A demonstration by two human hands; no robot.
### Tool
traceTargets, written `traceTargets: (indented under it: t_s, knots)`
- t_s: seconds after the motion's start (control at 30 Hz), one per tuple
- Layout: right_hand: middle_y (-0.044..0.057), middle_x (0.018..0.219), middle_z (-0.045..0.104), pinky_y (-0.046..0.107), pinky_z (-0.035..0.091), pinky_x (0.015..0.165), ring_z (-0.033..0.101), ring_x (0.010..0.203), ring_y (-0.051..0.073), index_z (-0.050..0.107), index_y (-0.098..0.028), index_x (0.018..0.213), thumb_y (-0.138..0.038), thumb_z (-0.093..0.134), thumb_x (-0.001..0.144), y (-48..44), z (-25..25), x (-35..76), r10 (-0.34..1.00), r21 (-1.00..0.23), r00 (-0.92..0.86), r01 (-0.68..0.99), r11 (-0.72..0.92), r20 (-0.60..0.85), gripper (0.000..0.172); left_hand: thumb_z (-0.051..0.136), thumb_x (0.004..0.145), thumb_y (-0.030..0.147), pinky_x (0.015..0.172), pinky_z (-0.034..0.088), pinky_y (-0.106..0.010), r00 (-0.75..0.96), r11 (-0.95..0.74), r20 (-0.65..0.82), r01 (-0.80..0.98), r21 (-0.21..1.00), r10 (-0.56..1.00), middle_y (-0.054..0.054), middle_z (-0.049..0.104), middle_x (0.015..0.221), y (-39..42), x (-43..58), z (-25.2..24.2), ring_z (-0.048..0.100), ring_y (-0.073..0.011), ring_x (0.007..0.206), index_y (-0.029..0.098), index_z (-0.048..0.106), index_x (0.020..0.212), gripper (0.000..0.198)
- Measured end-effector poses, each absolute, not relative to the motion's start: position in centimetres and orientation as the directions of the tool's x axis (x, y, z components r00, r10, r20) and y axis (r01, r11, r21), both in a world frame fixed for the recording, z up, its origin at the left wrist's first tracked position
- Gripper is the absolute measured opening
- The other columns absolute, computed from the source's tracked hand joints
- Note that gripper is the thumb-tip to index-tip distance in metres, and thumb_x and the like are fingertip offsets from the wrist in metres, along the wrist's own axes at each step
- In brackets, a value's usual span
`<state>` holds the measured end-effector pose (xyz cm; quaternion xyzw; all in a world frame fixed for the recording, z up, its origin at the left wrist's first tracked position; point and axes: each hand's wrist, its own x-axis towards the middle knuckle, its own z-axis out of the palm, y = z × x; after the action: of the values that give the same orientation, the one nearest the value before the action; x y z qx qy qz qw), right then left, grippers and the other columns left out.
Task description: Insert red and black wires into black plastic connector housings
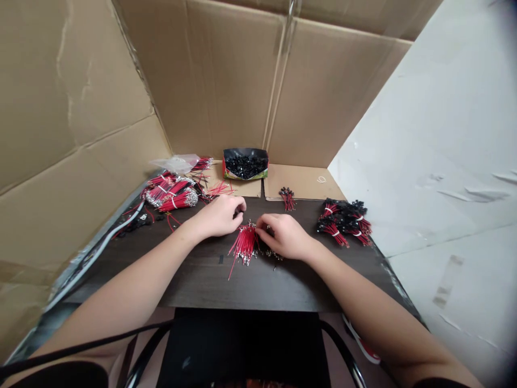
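Observation:
A loose pile of short red wires with metal tips (245,242) lies on the dark table between my hands. My left hand (223,215) is above and left of the pile, its thumb and fingers curled together; anything between them is too small to name. At the pile's upper right edge, my right hand (285,235) is closed in a pinch, its fingertips touching the wire ends. More dark wires with metal tips (271,252) lie partly under my right hand. Beyond the hands sits a small group of red wires with black connectors (287,198).
An open box of small black parts (245,165) stands at the back. Tied red wire bundles (172,192) and a plastic bag (177,163) lie at left. Bundles with black connectors (344,222) lie at right. Cardboard walls (226,81) surround the table (194,280).

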<state>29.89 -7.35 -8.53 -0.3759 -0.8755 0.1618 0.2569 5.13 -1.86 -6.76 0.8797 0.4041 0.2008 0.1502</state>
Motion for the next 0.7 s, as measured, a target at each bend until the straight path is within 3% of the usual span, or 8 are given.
traceTargets:
  t_s: [0.17,0.33,0.53,0.7]
  knots:
    - [-0.001,0.079,0.071,0.025,0.047,0.066,0.06,0.065,0.011,0.072,-0.018,0.097,-0.018,0.067,0.1,-6.8,-7.6,31.0,0.78,-0.643,-0.503,0.467,0.608,0.372,0.005,0.07,0.093,0.022,0.075,0.056,-0.034,0.517,-0.551,0.305,0.43,0.715,0.8,-0.008,0.079,0.095,-2.5,6.3,-6.5,0.069,-0.0179,0.078,0.015,0.079,0.114,0.024]
    - [0.0,0.075,0.071,0.025,0.05,0.062,0.059,0.061,0.011,0.075,-0.018,0.096,-0.027,0.07,0.099,-6.7,-7.2,31.3,0.857,-0.794,-0.363,0.36,0.49,0.365,0.01,0.076,0.093,0.031,0.085,0.06,-0.038,0.509,-0.431,0.249,0.278,0.859,0.824,-0.009,0.083,0.103,-3.0,7.0,-6.4,0.075,-0.0208,0.09,0.018,0.083,0.109,0.022]
    - [0.004,0.083,0.074,0.027,0.057,0.058,0.068,0.066,0.015,0.076,-0.019,0.098,-0.038,0.079,0.097,-6.7,-8.0,30.5,0.909,-0.913,-0.197,0.112,0.392,0.367,0.02,0.085,0.087,0.034,0.072,0.063,-0.034,0.425,-0.236,0.174,0.097,0.967,0.888,-0.009,0.082,0.087,-3.5,8.1,-7.1,0.074,-0.0176,0.07,0.015,0.082,0.107,0.028]
    - [0.004,0.082,0.074,0.027,0.057,0.05,0.07,0.064,0.016,0.075,-0.019,0.095,-0.047,0.092,0.083,-6.9,-7.9,29.2,0.953,-0.954,-0.087,-0.099,0.282,0.29,0.035,0.085,0.088,0.036,0.071,0.066,-0.035,0.352,-0.201,0.193,-0.012,0.979,0.916,-0.01,0.081,0.085,-4.4,9.2,-7.4,0.076,-0.0195,0.07,0.014,0.08,0.107,0.03]
